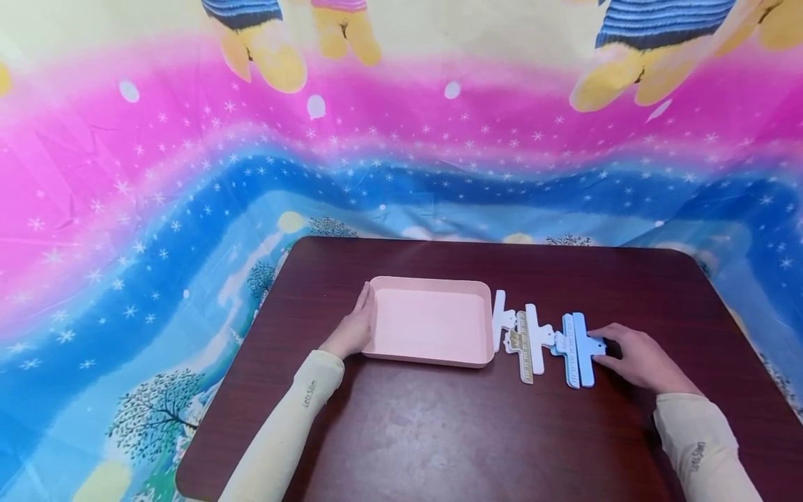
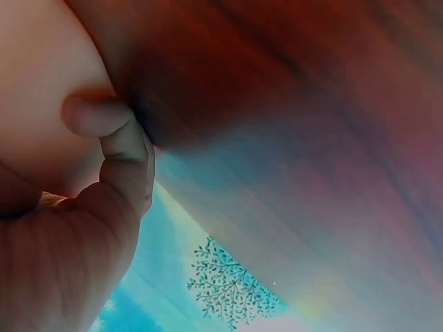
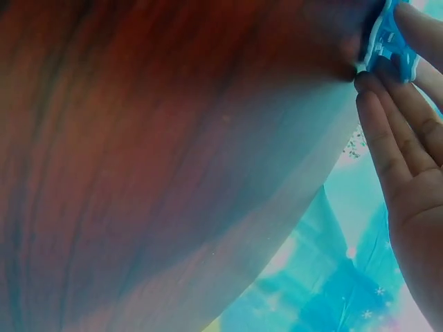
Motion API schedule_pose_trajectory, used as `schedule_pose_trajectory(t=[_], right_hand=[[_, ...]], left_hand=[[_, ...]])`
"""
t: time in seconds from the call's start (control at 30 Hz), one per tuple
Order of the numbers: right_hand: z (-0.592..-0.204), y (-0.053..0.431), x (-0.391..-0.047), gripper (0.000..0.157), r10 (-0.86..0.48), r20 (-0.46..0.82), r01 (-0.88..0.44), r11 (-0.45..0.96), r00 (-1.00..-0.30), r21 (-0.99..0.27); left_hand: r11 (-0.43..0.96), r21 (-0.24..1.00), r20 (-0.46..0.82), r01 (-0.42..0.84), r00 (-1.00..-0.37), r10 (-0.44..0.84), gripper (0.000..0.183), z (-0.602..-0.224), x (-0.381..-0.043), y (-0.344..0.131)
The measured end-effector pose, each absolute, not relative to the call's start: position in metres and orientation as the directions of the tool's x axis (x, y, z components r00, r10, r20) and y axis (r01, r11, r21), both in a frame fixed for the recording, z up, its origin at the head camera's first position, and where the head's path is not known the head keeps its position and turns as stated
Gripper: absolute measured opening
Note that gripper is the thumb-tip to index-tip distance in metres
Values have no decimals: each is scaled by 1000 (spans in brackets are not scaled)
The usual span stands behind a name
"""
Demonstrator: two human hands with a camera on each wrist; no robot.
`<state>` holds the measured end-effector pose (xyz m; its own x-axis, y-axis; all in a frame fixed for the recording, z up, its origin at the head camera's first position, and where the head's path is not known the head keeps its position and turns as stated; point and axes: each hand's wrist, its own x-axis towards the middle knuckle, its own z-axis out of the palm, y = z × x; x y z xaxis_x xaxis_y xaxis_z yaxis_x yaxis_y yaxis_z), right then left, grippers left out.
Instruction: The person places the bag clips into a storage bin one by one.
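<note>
My left hand (image 1: 353, 328) holds the left side of a shallow pink tray (image 1: 433, 357), its fingers along the outer wall. In the left wrist view, a bent fingertip (image 2: 93, 115) meets the tray's pale surface (image 2: 41, 62). At the right end of a row of wide plastic clips, my right hand (image 1: 640, 355) pinches a blue clip (image 1: 585, 348) near its handle, with thumb and forefinger on opposite sides. The right wrist view shows this clip (image 3: 391, 41) between the thumb (image 3: 423, 28) and the fingers (image 3: 387, 131).
Several more clips lie between tray and right hand: a white clip (image 1: 500, 321) beside the tray, a ruler-marked clip (image 1: 523, 348), another white clip (image 1: 535, 341) and a ruler-marked blue-white clip (image 1: 570, 355). All rest on a dark brown table (image 1: 414, 432). A patterned curtain (image 1: 439, 181) hangs behind.
</note>
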<state>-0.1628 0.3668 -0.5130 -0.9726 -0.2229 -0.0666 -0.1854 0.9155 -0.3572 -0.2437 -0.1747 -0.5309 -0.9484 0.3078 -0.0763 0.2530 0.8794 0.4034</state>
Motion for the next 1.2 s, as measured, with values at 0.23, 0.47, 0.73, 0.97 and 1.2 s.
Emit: schedule_pose_trajectory(t=[0.23, 0.47, 0.73, 0.97, 1.2], right_hand=[[-506, 366, -162, 51, -213, -14, -190, 901, -977, -391], [-491, 359, -163, 54, -214, 52, -216, 880, -975, -423], [-474, 346, -164, 55, -219, 133, -255, 860, -967, -441], [-460, 331, -167, 51, -246, 170, -298, 831, -954, -470], [-453, 324, -170, 38, -210, 215, -295, 781, -954, -550]], left_hand=[[878, 389, -61, 279, -943, 327, 66, -533, -244, -175], [886, 388, -89, 253, -947, 309, 68, -527, -243, -174], [883, 390, -81, 263, -945, 317, 64, -529, -242, -173], [896, 364, -82, 254, -950, 302, 79, -526, -242, -174], [886, 373, -72, 276, -943, 324, 81, -529, -242, -172]])
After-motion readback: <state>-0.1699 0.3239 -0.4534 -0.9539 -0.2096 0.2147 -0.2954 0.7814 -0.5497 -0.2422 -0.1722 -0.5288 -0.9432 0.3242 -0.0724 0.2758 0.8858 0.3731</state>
